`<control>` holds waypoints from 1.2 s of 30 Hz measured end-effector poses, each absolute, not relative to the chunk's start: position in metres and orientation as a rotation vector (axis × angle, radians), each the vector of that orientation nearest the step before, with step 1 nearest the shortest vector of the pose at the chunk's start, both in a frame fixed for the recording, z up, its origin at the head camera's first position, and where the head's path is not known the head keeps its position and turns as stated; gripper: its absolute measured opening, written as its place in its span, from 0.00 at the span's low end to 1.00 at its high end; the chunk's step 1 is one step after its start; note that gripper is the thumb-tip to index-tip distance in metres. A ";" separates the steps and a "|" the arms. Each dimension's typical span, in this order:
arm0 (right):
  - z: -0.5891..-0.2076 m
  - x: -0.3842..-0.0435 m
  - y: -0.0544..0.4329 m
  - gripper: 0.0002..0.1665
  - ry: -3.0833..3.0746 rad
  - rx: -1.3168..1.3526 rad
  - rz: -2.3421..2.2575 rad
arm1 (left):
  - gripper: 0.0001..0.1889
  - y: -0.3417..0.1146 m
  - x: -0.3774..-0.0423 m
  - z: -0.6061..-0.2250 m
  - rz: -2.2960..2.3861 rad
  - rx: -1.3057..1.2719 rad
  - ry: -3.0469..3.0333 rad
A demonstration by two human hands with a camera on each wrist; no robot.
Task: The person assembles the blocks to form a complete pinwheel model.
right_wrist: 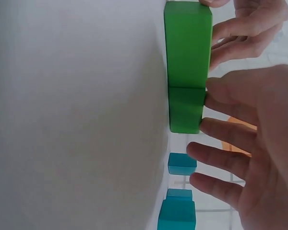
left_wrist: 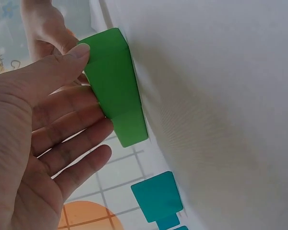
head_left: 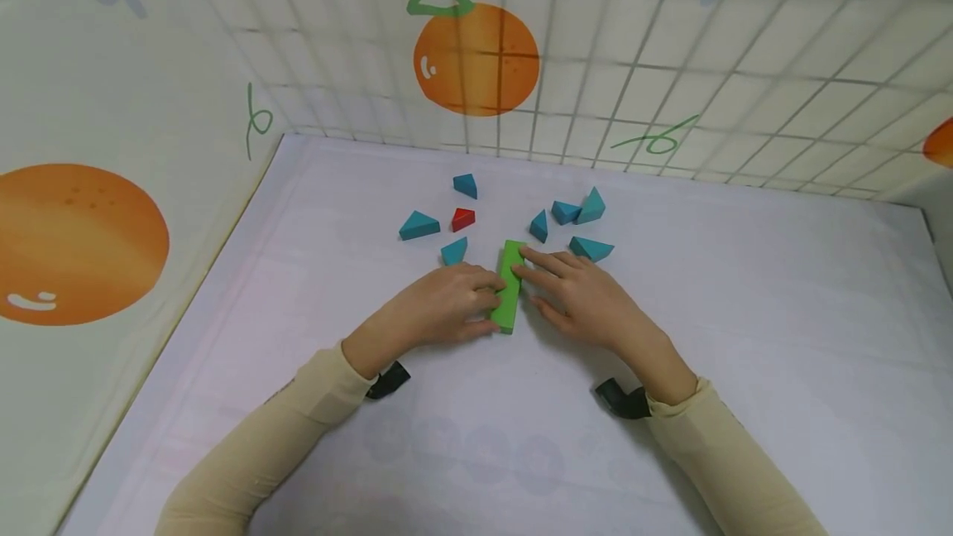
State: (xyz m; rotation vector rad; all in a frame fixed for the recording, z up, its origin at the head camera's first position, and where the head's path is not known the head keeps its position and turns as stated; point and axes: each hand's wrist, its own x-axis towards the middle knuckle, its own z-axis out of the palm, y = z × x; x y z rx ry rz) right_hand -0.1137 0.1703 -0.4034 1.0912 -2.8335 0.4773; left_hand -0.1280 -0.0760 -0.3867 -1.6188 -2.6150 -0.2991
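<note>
Two green blocks lie end to end on the white surface; a seam between them shows in the right wrist view. From above they form one narrow green bar. My left hand touches the bar's left side with thumb and loosely bent fingers, the thumb at the near end. On the other side, my right hand has its fingers spread and fairly straight, some fingertips touching the far part of the bar. A teal triangular block lies just beyond the left hand, and another teal block just beyond the right.
Farther back are a small red block and several more teal triangular blocks, scattered left and right. A grid-patterned wall with an orange print closes off the back. Black wrist mounts sit under both sleeves.
</note>
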 end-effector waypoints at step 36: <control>-0.406 -0.114 0.169 0.31 -2.844 1.107 0.528 | 0.15 -0.074 -0.127 -0.390 -0.381 -1.590 -2.622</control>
